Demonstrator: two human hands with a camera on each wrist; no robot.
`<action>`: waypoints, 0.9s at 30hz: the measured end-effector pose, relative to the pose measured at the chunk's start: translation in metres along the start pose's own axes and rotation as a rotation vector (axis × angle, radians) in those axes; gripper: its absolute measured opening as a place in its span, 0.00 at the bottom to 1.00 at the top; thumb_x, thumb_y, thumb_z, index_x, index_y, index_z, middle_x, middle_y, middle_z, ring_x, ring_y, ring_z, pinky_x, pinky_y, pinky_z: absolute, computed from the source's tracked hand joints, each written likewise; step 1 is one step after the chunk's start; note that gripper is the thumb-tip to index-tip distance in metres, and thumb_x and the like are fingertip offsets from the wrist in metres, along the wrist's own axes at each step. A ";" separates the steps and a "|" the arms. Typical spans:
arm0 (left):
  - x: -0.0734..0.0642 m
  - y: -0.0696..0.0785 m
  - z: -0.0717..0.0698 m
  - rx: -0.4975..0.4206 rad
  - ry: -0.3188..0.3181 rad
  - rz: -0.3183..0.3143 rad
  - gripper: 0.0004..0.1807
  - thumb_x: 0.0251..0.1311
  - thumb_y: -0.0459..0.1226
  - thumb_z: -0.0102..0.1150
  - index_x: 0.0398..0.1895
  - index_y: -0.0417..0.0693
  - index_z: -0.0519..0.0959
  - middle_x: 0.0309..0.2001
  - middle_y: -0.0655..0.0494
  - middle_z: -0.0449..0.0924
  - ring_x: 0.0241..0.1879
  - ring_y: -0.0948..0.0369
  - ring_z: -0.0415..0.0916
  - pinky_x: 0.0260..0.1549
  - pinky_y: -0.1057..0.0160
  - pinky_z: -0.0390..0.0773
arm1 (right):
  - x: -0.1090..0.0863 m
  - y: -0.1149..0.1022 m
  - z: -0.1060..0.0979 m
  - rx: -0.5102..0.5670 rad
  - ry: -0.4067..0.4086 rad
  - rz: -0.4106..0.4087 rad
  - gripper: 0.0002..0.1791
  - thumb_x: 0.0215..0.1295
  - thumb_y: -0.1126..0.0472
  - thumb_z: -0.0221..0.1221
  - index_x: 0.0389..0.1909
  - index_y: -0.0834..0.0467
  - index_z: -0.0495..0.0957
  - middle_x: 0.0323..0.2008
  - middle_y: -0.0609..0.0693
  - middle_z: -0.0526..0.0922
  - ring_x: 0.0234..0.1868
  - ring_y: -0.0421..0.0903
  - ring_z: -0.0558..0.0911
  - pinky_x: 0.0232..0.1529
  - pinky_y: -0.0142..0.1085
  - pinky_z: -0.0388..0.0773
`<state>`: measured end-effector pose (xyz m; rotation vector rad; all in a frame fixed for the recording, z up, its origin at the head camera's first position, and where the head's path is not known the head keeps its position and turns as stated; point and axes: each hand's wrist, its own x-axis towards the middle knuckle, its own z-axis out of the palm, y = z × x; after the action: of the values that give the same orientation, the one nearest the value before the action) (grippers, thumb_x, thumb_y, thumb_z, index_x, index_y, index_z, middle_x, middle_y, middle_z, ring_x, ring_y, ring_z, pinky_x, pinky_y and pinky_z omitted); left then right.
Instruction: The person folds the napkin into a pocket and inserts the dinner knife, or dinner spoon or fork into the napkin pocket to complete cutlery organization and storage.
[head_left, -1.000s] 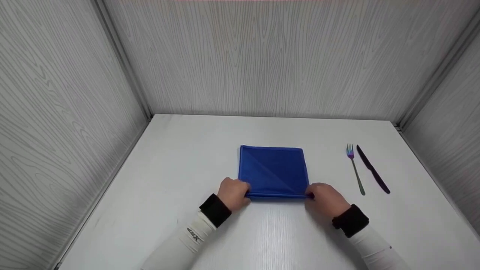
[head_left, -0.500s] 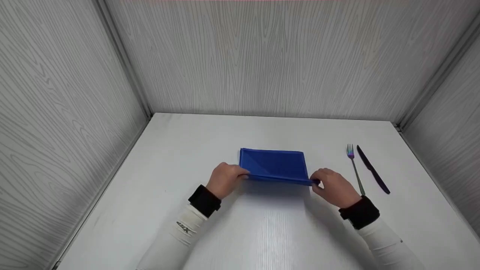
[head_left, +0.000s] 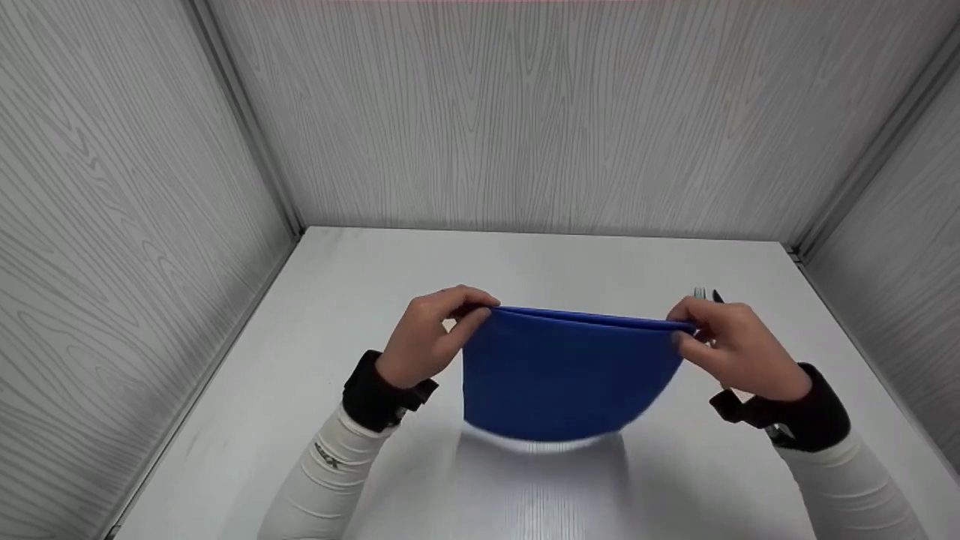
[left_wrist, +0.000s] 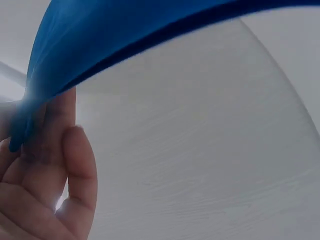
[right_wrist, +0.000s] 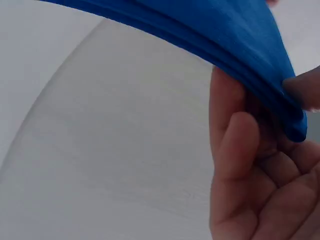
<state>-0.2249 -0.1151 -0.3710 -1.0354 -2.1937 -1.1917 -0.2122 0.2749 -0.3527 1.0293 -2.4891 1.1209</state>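
Note:
A folded blue cloth napkin hangs in the air above the white table, its lower edge blurred. My left hand pinches its upper left corner and my right hand pinches its upper right corner. In the left wrist view the blue cloth stretches over my fingers. In the right wrist view the layered edge of the cloth is pinched between thumb and fingers. Both arms wear white sleeves with black wrist straps.
A fork and a dark knife lie on the table at the right, almost wholly hidden behind my right hand. Grey wood-grain walls close the table in at the back and both sides.
Both hands have lifted the napkin off the table by its near edge and raised it, so it now hangs between them. The hands have also moved farther apart.

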 end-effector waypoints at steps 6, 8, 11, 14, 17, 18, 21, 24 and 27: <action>0.003 -0.034 0.007 -0.163 -0.213 -0.355 0.11 0.76 0.36 0.59 0.52 0.39 0.86 0.48 0.46 0.89 0.40 0.60 0.84 0.37 0.66 0.82 | 0.011 0.040 0.012 0.416 -0.270 0.313 0.08 0.71 0.73 0.50 0.35 0.64 0.76 0.25 0.42 0.75 0.24 0.39 0.73 0.26 0.33 0.73; 0.003 -0.062 0.019 -0.169 -0.284 -0.456 0.12 0.77 0.37 0.58 0.52 0.39 0.86 0.46 0.46 0.89 0.35 0.63 0.81 0.32 0.68 0.79 | 0.016 0.069 0.028 0.469 -0.326 0.437 0.08 0.74 0.69 0.50 0.34 0.62 0.76 0.24 0.42 0.73 0.24 0.37 0.71 0.27 0.31 0.73; 0.001 -0.108 0.042 -0.163 -0.346 -0.569 0.13 0.77 0.37 0.58 0.51 0.37 0.86 0.39 0.48 0.88 0.27 0.67 0.75 0.26 0.69 0.76 | 0.025 0.111 0.058 0.452 -0.332 0.582 0.10 0.71 0.66 0.52 0.28 0.57 0.73 0.21 0.41 0.69 0.23 0.36 0.69 0.27 0.29 0.70; 0.005 -0.141 0.060 -0.131 -0.359 -0.647 0.12 0.76 0.36 0.59 0.51 0.35 0.85 0.35 0.50 0.86 0.25 0.68 0.74 0.25 0.70 0.76 | 0.037 0.142 0.080 0.346 -0.304 0.646 0.11 0.69 0.64 0.53 0.25 0.55 0.72 0.19 0.40 0.66 0.22 0.35 0.68 0.26 0.28 0.70; 0.013 -0.161 0.070 -0.065 -0.362 -0.698 0.12 0.75 0.34 0.59 0.51 0.35 0.85 0.36 0.49 0.86 0.26 0.67 0.74 0.26 0.71 0.76 | 0.051 0.161 0.092 0.230 -0.279 0.673 0.09 0.67 0.62 0.54 0.27 0.57 0.76 0.18 0.39 0.66 0.21 0.36 0.68 0.26 0.28 0.71; 0.016 -0.166 0.072 -0.045 -0.360 -0.713 0.11 0.75 0.34 0.59 0.51 0.35 0.85 0.37 0.48 0.86 0.26 0.67 0.74 0.26 0.70 0.76 | 0.055 0.165 0.095 0.194 -0.278 0.678 0.09 0.68 0.62 0.54 0.30 0.59 0.79 0.18 0.39 0.66 0.22 0.36 0.68 0.26 0.28 0.72; 0.025 -0.176 0.079 0.035 -0.363 -0.748 0.11 0.75 0.34 0.59 0.50 0.36 0.86 0.40 0.45 0.86 0.29 0.64 0.75 0.30 0.69 0.76 | 0.066 0.174 0.100 0.106 -0.281 0.692 0.13 0.70 0.60 0.53 0.38 0.64 0.83 0.17 0.39 0.66 0.21 0.37 0.68 0.26 0.28 0.73; 0.031 -0.180 0.088 0.116 -0.353 -0.785 0.10 0.75 0.34 0.60 0.50 0.38 0.87 0.45 0.42 0.86 0.37 0.58 0.79 0.40 0.64 0.79 | 0.072 0.180 0.105 0.031 -0.273 0.713 0.17 0.72 0.58 0.52 0.43 0.67 0.84 0.20 0.43 0.70 0.23 0.38 0.71 0.28 0.29 0.74; 0.033 -0.182 0.098 0.202 -0.305 -0.840 0.12 0.75 0.34 0.59 0.54 0.40 0.85 0.52 0.42 0.87 0.49 0.52 0.83 0.52 0.57 0.80 | 0.073 0.184 0.111 -0.050 -0.226 0.731 0.20 0.75 0.57 0.52 0.50 0.71 0.81 0.31 0.54 0.82 0.31 0.46 0.80 0.37 0.37 0.80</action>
<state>-0.3902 -0.0831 -0.4957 -0.1841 -3.0573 -1.1170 -0.3813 0.2423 -0.5001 0.2118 -3.1721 1.1381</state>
